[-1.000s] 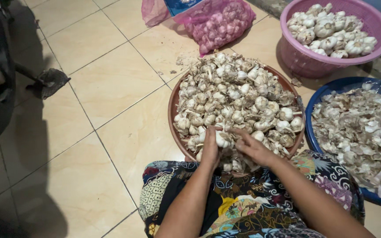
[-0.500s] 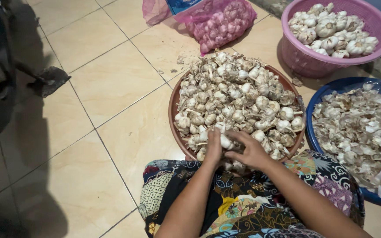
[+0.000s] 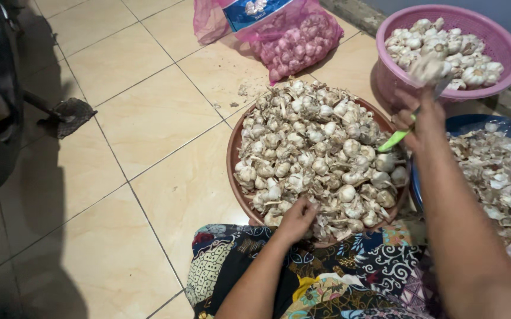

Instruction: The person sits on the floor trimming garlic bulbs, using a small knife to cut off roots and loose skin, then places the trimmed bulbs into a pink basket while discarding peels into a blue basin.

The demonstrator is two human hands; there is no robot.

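A round brown tray (image 3: 236, 177) on the tiled floor is heaped with unpeeled garlic bulbs (image 3: 314, 147). My left hand (image 3: 297, 220) rests on the near edge of the heap, with its fingers curled around a garlic bulb. My right hand (image 3: 421, 118) is raised beside the pink basket (image 3: 503, 44). It grips a green-handled knife (image 3: 394, 140), and a blurred garlic bulb (image 3: 427, 70) is at its fingertips, just over the basket's rim. The basket holds several cleaned bulbs.
A blue basin (image 3: 474, 124) at the right is full of garlic skins (image 3: 503, 183). At the top lies a pink mesh sack of garlic (image 3: 291, 35). A dark vehicle's stand (image 3: 69, 115) sits at the left. A patterned cloth (image 3: 338, 277) covers my lap.
My right hand has left the tray's near edge and swung up and right to the pink basket with the knife and a bulb. My left hand stays on the heap.
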